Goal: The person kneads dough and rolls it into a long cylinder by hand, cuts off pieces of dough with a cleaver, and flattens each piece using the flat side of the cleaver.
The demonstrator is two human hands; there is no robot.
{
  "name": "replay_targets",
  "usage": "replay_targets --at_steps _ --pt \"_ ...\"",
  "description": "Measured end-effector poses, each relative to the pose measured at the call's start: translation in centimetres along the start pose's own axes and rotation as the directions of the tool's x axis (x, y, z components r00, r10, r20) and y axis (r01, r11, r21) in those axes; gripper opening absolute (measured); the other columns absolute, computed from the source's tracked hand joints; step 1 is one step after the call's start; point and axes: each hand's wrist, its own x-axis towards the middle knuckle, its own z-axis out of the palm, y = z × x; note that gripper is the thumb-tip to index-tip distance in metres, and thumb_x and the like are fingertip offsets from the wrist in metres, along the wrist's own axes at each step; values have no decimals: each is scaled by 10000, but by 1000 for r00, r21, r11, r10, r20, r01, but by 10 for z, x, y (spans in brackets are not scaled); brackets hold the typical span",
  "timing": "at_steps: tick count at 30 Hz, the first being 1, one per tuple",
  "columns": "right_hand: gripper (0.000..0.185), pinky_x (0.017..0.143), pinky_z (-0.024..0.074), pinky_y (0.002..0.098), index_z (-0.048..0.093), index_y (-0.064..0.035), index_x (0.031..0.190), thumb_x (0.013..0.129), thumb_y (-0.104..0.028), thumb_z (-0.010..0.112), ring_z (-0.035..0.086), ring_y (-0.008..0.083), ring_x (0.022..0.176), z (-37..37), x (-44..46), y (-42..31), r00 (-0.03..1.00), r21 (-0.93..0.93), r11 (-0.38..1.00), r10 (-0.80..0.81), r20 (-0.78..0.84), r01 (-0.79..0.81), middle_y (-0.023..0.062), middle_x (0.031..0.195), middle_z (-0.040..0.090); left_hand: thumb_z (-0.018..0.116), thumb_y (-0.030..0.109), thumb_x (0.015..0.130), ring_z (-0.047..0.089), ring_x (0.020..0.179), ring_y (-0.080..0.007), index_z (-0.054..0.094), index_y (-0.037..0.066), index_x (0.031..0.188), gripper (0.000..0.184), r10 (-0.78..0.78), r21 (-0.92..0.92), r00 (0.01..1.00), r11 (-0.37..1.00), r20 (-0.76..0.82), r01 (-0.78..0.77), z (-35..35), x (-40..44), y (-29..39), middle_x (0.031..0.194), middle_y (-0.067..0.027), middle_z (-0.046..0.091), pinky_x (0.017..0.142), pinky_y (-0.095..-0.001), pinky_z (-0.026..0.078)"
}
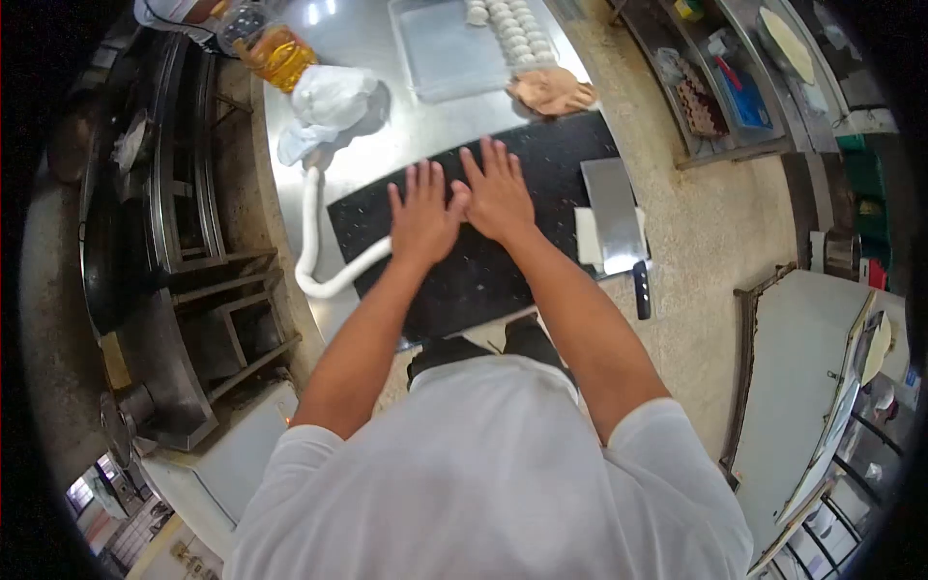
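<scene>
My left hand (424, 217) lies flat with fingers stretched forward over a long white rope of dough (360, 266). The rope comes out from under that palm, runs left off the black board (464, 300) and bends up along the steel table. Beside it, thumbs almost meeting, my right hand (499, 196) is spread flat too. Any dough beneath the right palm is hidden. Nearest my right hand is a cleaver (613, 211) with a black handle, its blade resting on a pale folded piece (588, 237) at the board's right edge.
Beyond the board stands a clear tray (445, 58) with rows of white dough balls (522, 34) at its right. A crumpled tan cloth or bag (552, 91) sits near it. At back left are a white plastic bag (333, 97) and a jug of yellow oil (275, 53).
</scene>
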Motion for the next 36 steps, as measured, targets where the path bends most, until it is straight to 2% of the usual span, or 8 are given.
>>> replay_targets --at_steps 7,15,19,23,26,29,31,36 --pt "509 1157 342 523 565 -13 1349 883 -176 691 444 432 1375 -90 -105 50 984 477 876 14 -178 74 254 1456 484 490 471 1013 239 1519 -410 330 -82 1524 770 -4 35 996 999 93 1 -4 -113 55 1610 -272 296 1234 -555 141" --pt "499 988 459 465 528 3 1300 887 -204 717 566 379 1171 -125 -237 158 872 212 889 446 -204 -405 239 1274 568 474 524 1008 171 1531 -444 290 -88 1537 829 4 108 997 994 80 -12 9 -95 56 1629 -289 232 1234 -575 118" --pt "414 832 517 457 596 19 1159 886 -266 719 656 396 925 -102 -234 167 672 455 536 708 217 -712 236 1024 666 448 531 1018 164 1527 -449 317 -50 1540 792 -20 165 999 986 46 12 4 -12 41 1634 -266 235 1229 -586 107" --pt "358 751 520 482 626 -15 1067 901 -323 702 684 427 842 -118 -232 128 644 390 572 761 76 -722 238 857 692 559 342 1003 525 1289 -397 534 36 1420 518 68 -246 998 967 1 -66 -14 33 59 1373 -243 566 1091 -503 390" --pt "334 703 517 460 625 -24 1010 897 -325 716 682 406 780 -125 -259 80 571 398 550 817 -77 -734 217 806 684 578 167 999 711 854 -189 696 28 1180 257 99 -796 990 605 103 22 -15 15 115 887 -110 734 777 -328 553" --pt "330 628 506 401 622 -33 980 875 -315 757 642 332 650 -127 -290 18 504 574 497 848 -163 -651 157 725 650 558 241 1038 665 804 -127 678 23 1173 283 202 -899 946 410 252 152 -16 -1 145 888 -48 695 741 -286 537" --pt "327 621 505 406 625 -34 988 873 -309 760 642 323 641 -121 -313 -32 406 616 437 892 -200 -655 154 725 653 545 340 1057 623 771 -112 653 48 1159 328 280 -902 883 -105 378 419 -16 -16 158 914 -5 647 717 -279 517" --pt "330 585 495 362 640 -52 1013 859 -305 785 637 238 613 -93 -368 -107 245 693 308 950 -193 -652 128 742 673 579 336 1051 554 781 -62 657 92 1100 260 458 -884 796 -46 395 465 -34 -50 172 917 43 611 704 -255 447"
